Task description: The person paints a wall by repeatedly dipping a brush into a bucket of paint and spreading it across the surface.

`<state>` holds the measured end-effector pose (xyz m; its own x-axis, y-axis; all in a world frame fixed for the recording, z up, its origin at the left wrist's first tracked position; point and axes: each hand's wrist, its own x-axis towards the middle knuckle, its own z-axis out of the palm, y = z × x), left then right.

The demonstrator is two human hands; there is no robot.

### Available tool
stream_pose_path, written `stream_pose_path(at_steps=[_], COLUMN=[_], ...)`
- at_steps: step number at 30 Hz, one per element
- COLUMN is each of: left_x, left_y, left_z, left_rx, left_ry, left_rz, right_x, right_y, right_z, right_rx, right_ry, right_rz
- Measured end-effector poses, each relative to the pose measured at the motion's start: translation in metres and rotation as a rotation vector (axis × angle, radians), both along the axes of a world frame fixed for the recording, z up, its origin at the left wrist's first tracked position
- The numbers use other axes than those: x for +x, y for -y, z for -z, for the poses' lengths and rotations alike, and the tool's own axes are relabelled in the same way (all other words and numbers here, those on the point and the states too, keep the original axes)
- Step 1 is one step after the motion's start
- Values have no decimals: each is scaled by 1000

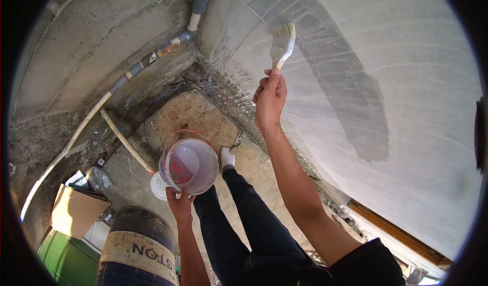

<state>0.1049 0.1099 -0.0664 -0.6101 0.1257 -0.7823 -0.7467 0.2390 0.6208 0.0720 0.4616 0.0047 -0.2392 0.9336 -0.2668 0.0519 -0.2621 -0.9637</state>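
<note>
My right hand is wrapped round the handle of a wide paint brush, whose pale bristles point up beside the wall. A darker wet-looking patch with drip marks runs down the grey wall. Lower down, my left hand grips the rim of a bucket with its fingers closed. Inside the bucket are a whitish liquid and something red. The brush is well apart from the bucket.
A dark and cream drum stands at the lower left, near cardboard and a green object. A round white lid lies beside the bucket. A pipe curves along the left wall. My white-covered foot is on the concrete.
</note>
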Motion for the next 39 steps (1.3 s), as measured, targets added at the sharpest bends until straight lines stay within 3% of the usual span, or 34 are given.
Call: stream_pose_path(at_steps=[5,8,14,15,19,21,26,33,39], left_x=[-6,-10,-23,-24,-33,-38,-49,-63,-69], left_y=[1,-2,-3,-4,-12,-10,-18,-26,-17], left_z=[1,2,-1,-5,-10,-6,-6,3,13], left_rx=[-15,-18,-55,-70,-144,-182,-151,-120,-86], left_ry=[8,20,55,53,33,-12,-16,-53,-60], left_rz=[40,34,91,87,152,229,411,510,545], right_x=[61,60,-45,-66,-109,-96,-26,119,119], right_y=[27,48,31,30,33,30,15,42,40], right_z=[1,-3,34,14,22,27,49,22,37], right_rx=[56,18,158,162,63,66,139,57,4], right_ry=[110,90,22,120,64,69,278,413,356], right_rz=[154,264,259,261,191,112,167,348,630])
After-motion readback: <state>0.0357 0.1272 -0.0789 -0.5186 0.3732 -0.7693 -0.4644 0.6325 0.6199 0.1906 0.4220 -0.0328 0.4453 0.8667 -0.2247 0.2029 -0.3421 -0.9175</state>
